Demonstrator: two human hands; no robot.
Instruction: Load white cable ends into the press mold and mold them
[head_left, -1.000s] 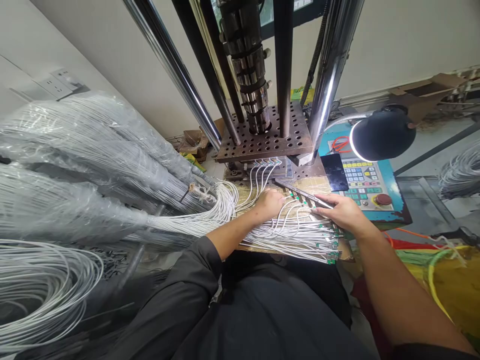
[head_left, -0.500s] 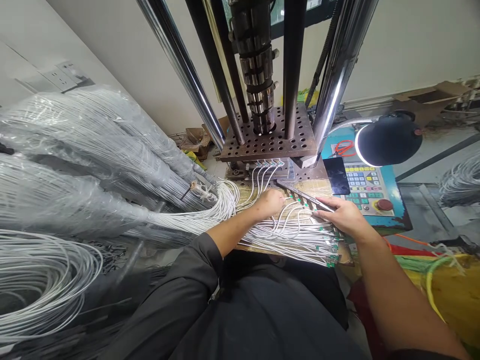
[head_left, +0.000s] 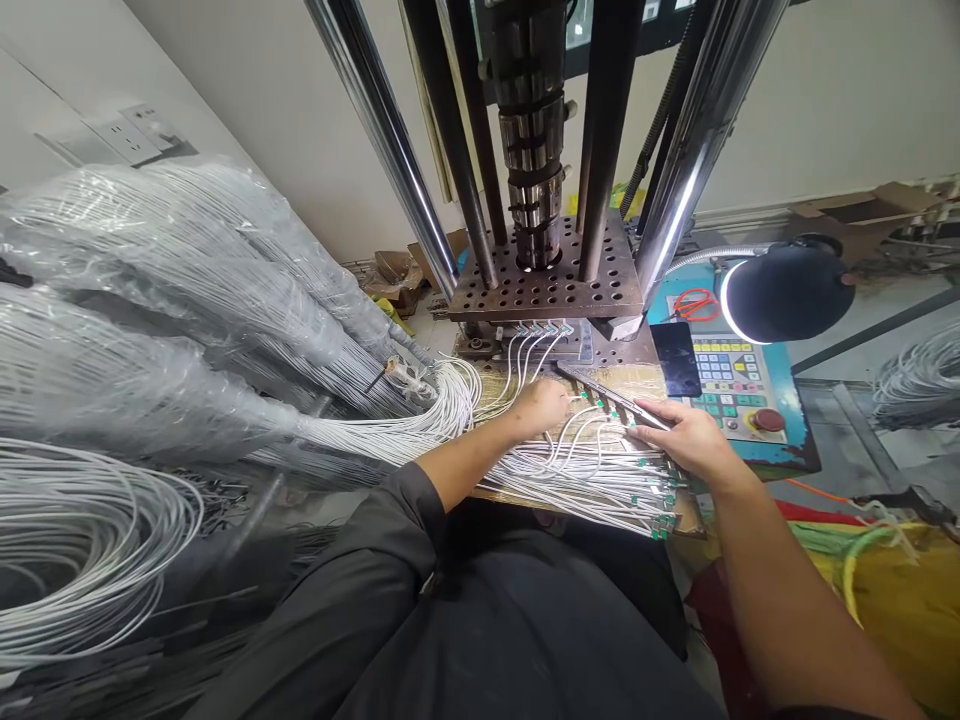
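My right hand (head_left: 697, 440) grips one end of a long, narrow metal bar (head_left: 604, 393), which slants across the work board. Several white cables with small green ends sit along the bar's near side. My left hand (head_left: 546, 406) is closed at the bar's far-left part, its fingers pinched on a white cable whose end is mostly hidden. A spread of white cables (head_left: 577, 490) with green ends lies on the board just below both hands. Beyond them, several cable ends (head_left: 544, 330) sit in a row in the lower tooling of a press.
The press's perforated steel plate (head_left: 547, 290) hangs above the tooling between chrome columns. At right are a black lamp (head_left: 791, 292), a phone (head_left: 675, 358), red-handled scissors (head_left: 696, 304) and a control panel (head_left: 739, 385). Plastic-wrapped cable bundles (head_left: 187, 270) fill the left.
The camera view has shifted slightly, so the press appears further right. Both hands keep nearly the same place and hold at the bar and cable.
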